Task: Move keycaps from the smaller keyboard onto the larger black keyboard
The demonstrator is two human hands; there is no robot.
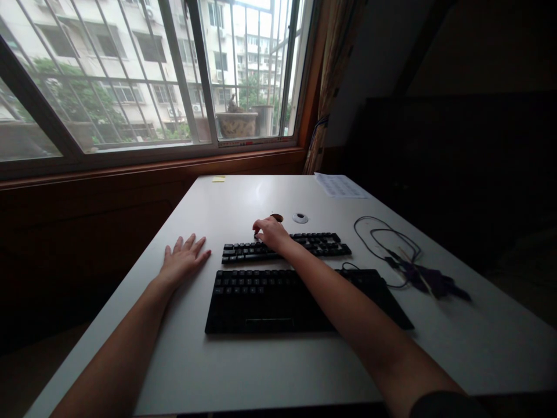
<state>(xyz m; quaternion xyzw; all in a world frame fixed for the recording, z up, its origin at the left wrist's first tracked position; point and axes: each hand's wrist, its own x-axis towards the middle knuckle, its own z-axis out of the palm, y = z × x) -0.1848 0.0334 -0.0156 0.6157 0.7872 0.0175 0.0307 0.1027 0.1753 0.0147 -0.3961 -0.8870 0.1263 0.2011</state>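
My right hand (272,232) reaches across the keyboard, its thumb and fingertips pinched on a small dark keycap at the back edge of the rows of loose keycaps (322,247). These black keycaps lie in rows on the table, partly hidden by my right hand and forearm. Nearer to me is a black keyboard (243,307). Keys show along its upper rows at the left, while its lower part looks dark and flat. Flat on the table to the left of the keycaps rests my left hand (185,258), fingers spread and holding nothing.
The white table (174,371) stands before a barred window. On its right lie a looped black cable (391,232) and a dark cloth-like bundle (430,278) with thin sticks. Farther back are a round grommet (300,217), printed paper (342,186) and a yellow note (219,179).
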